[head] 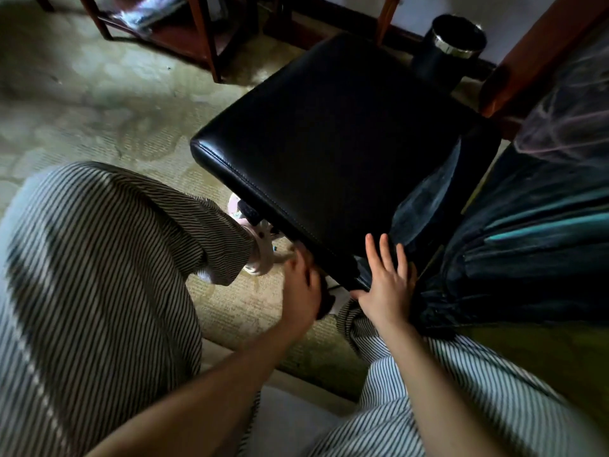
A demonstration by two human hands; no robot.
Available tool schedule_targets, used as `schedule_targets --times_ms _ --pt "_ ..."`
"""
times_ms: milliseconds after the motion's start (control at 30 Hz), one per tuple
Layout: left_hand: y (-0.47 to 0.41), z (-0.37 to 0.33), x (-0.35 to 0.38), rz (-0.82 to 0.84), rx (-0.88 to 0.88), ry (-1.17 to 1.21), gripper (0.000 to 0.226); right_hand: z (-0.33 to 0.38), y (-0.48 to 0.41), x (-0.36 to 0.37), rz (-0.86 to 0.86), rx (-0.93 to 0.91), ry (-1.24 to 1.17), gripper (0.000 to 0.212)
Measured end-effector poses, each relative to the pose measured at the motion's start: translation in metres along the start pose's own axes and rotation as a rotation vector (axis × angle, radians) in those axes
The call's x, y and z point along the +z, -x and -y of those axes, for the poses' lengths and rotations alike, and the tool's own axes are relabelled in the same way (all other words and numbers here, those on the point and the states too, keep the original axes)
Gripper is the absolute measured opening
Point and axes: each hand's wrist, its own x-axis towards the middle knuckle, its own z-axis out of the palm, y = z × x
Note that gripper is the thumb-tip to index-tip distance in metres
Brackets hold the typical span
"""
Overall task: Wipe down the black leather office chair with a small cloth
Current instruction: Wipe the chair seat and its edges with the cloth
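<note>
At the near corner of the black leather chair seat, the right hand is lying flat. Its fingers are straight and spread, pointing up across the leather, and the thumb is stretching along the corner's front edge. Just beside it, the left hand is sitting low against the seat's stitched front edge. It is blurred and its fingertips are hiding under the cushion, so I cannot tell whether it is gripping anything. A dark lump is showing against that palm, too dim to identify.

Both bare forearms are extending from the bottom of the view, between knees in striped trousers. A pale shoe is peeking out beneath the seat, beyond the left knee.

The seat is standing over greenish patterned carpet, set diagonally across the view with one corner toward the person. A dark garment with teal stripes is lying against its right side. Beyond the far corner, a black cylindrical bin with a shiny rim is standing on the floor. Reddish wooden furniture legs are standing to its left.
</note>
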Motion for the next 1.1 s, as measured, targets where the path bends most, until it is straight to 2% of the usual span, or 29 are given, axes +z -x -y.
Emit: schedule_targets --times_ms 67,133,267,400,500,600,700,833,933,1000,1100 --pt "0.036 -0.004 0.013 0.146 0.091 -0.007 0.062 -0.001 0.001 -0.001 0.004 -0.012 0.012 0.102" --pt "0.053 -0.006 0.018 0.215 0.125 0.033 0.065 -0.002 0.001 -0.003 0.006 -0.026 0.039 0.1" --pt "0.046 -0.013 0.003 0.115 0.193 0.057 0.056 -0.003 0.001 -0.006 0.049 -0.026 0.07 0.099" --pt "0.017 -0.044 -0.015 -0.011 0.288 0.056 0.045 -0.008 0.0 -0.002 0.019 -0.008 0.049 0.103" --pt "-0.013 -0.069 -0.019 0.039 0.426 -0.036 0.047 -0.014 0.0 -0.002 -0.002 -0.013 0.013 0.106" --pt "-0.047 -0.087 -0.011 0.123 0.547 -0.196 0.049 -0.022 -0.002 -0.007 0.034 -0.019 0.092 0.107" --pt "-0.079 -0.105 0.004 0.182 0.66 -0.249 0.054 -0.028 0.001 -0.012 0.016 0.003 0.105 0.109" --pt "-0.122 -0.121 0.028 0.218 0.692 -0.384 0.041 -0.038 0.005 -0.013 -0.035 0.134 0.048 0.112" --pt "-0.144 -0.133 0.054 0.233 0.702 -0.418 0.041 -0.044 0.004 -0.019 -0.025 0.248 -0.034 0.106" --pt "-0.153 -0.14 0.077 0.253 0.686 -0.429 0.039 -0.045 0.0 -0.026 0.047 0.33 -0.159 0.102" --pt "-0.154 -0.144 0.105 0.278 0.648 -0.567 0.041 -0.045 -0.007 -0.029 0.061 0.442 -0.421 0.105"
